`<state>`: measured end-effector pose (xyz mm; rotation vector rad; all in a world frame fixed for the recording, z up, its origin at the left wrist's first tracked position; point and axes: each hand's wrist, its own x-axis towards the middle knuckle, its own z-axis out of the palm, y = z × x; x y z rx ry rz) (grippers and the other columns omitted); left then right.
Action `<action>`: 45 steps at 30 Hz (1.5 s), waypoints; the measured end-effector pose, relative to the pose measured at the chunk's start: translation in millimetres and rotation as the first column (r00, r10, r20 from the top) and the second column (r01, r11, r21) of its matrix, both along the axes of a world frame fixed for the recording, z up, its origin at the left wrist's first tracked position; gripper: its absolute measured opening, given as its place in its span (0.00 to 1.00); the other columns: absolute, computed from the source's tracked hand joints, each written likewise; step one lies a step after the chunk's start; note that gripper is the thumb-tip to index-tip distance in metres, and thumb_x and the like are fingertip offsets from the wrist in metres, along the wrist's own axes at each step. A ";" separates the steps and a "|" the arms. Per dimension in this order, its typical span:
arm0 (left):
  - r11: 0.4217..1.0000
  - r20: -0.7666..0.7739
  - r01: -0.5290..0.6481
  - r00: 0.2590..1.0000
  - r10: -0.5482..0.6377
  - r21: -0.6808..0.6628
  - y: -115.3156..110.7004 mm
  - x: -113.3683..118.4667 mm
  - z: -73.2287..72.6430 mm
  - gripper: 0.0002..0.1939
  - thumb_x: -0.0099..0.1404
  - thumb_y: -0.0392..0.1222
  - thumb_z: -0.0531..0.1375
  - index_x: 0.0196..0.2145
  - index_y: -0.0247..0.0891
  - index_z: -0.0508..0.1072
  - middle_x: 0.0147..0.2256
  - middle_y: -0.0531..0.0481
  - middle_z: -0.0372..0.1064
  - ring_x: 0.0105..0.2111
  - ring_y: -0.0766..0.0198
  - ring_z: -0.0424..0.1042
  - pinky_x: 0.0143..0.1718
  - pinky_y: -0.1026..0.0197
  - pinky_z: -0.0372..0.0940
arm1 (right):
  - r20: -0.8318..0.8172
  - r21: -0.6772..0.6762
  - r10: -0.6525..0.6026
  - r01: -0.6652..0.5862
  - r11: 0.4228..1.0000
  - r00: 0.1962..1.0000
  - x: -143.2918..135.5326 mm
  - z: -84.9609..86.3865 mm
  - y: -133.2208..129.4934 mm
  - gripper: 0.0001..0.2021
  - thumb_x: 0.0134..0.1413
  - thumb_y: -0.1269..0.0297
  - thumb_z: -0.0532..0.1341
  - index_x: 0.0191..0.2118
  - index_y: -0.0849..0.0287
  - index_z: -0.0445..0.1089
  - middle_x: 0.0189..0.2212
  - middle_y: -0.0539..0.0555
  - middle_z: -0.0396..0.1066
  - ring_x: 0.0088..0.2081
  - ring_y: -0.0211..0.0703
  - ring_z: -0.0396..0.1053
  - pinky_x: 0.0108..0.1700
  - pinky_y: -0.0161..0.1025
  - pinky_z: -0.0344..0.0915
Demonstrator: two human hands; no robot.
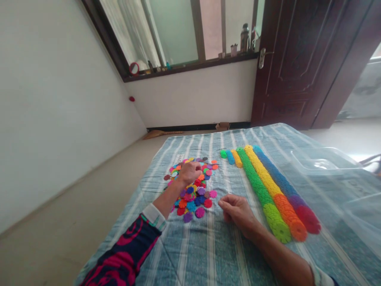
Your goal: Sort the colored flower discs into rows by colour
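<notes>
A loose pile of small notched plastic discs (190,197) in many colours lies on the striped bedspread. My left hand (189,173) is over the upper part of this pile, its fingers curled down among the discs. Whatever its fingertips hold is hidden. Just right of the pile, my right hand (236,210) is low over the cloth with thumb and fingers drawn together. No disc shows at its fingertips, but the inside of the hand is out of sight. To its right lie long rows of stacked discs: a green row (255,178), a yellow-orange row (264,174) and a blue row (275,173).
Shorter stacks, green (223,154), blue (230,157) and yellow (237,158), lie beyond the pile. A clear plastic box (327,169) stands at the right, with another transparent piece nearer me. The bedspread (205,254) ends at the left above a tiled floor.
</notes>
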<state>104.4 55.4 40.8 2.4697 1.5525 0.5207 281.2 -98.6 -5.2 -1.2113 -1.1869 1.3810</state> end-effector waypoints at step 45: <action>0.934 0.503 0.133 0.863 0.056 -0.333 10.0 64.0 -19.0 0.05 0.47 0.34 0.61 0.25 0.33 0.75 0.23 0.53 0.71 0.25 0.69 0.67 0.29 0.66 0.62 | -0.044 -0.004 0.004 -0.004 1.000 0.999 -2.0 -2.0 2.8 0.14 0.47 0.54 0.60 0.22 0.60 0.67 0.11 0.45 0.61 0.14 0.32 0.55 0.19 0.31 0.49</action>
